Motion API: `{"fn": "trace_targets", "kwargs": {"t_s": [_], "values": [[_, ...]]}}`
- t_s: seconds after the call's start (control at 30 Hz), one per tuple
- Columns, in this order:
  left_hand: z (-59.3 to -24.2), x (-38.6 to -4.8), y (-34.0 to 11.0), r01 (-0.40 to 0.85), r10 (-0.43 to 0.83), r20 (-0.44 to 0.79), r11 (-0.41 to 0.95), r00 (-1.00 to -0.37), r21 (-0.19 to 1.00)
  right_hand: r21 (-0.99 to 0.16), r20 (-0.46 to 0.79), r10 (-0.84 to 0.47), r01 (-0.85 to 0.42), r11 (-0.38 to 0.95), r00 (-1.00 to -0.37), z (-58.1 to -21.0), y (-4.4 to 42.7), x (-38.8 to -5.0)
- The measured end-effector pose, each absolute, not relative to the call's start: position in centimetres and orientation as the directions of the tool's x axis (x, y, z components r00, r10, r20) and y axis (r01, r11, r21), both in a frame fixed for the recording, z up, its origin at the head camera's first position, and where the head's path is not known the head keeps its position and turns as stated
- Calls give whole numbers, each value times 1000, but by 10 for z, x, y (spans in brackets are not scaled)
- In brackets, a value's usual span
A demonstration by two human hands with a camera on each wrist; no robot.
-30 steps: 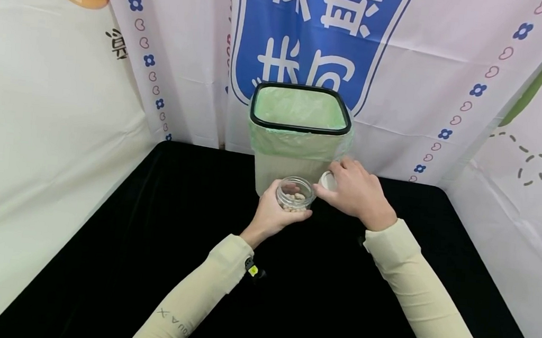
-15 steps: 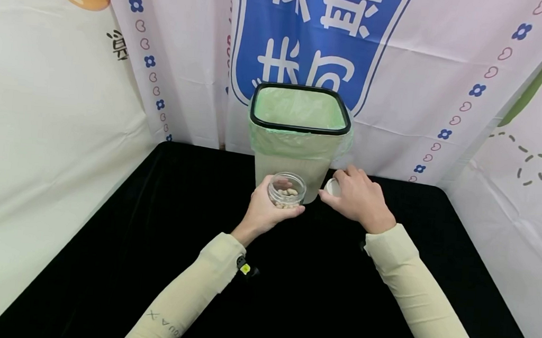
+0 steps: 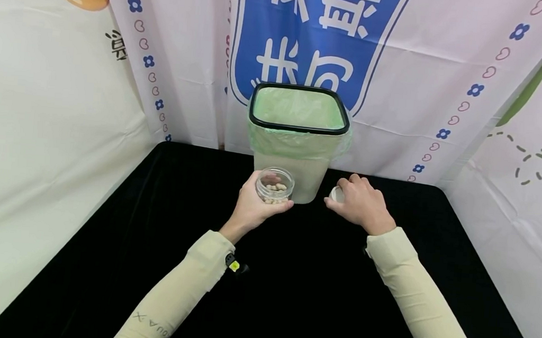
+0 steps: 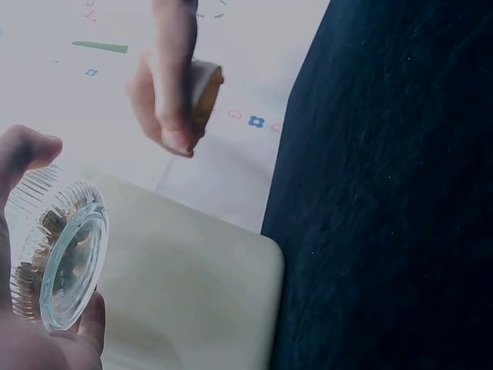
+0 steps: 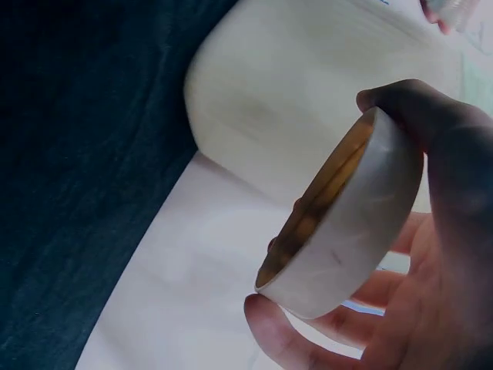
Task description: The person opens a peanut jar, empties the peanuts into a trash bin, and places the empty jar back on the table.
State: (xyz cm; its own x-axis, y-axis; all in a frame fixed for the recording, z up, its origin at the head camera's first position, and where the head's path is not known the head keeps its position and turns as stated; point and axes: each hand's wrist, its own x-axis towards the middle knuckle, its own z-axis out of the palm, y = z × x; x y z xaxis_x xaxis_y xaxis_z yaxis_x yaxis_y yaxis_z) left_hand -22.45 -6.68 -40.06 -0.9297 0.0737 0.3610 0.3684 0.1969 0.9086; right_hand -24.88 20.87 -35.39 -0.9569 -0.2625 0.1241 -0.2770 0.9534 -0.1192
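Left hand [image 3: 251,202] grips a clear jar [image 3: 274,193], mouth up, long axis near upright, pale contents [image 3: 277,187] partly hidden; at right, the right hand [image 3: 363,204] pinches a white lid [image 3: 338,194].

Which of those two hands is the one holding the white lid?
The person's right hand, which grips the white lid by its edge. The left hand instead grips the clear, open jar with pale, peanut-like pieces inside.

At centre, the left hand [image 3: 251,203] holds an open jar [image 3: 276,178] of nuts [image 3: 276,187]; right of centre, the right hand [image 3: 363,203] grips a lid [image 3: 338,195]. A bin [image 3: 309,180] stands upper centre.
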Motion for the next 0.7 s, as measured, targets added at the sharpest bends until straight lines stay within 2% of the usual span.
{"fn": "trace_targets", "kwargs": {"t_s": [0.27,0.7], "values": [[-396,-223,-79,380,63,375,170,-925,909,-128,77,-274,-282,951,-959,-366,217,-253],[-394,-224,-95,386,27,389,203,-921,900,-103,13,-279,-279,955,-960,-387,223,-258]]}}
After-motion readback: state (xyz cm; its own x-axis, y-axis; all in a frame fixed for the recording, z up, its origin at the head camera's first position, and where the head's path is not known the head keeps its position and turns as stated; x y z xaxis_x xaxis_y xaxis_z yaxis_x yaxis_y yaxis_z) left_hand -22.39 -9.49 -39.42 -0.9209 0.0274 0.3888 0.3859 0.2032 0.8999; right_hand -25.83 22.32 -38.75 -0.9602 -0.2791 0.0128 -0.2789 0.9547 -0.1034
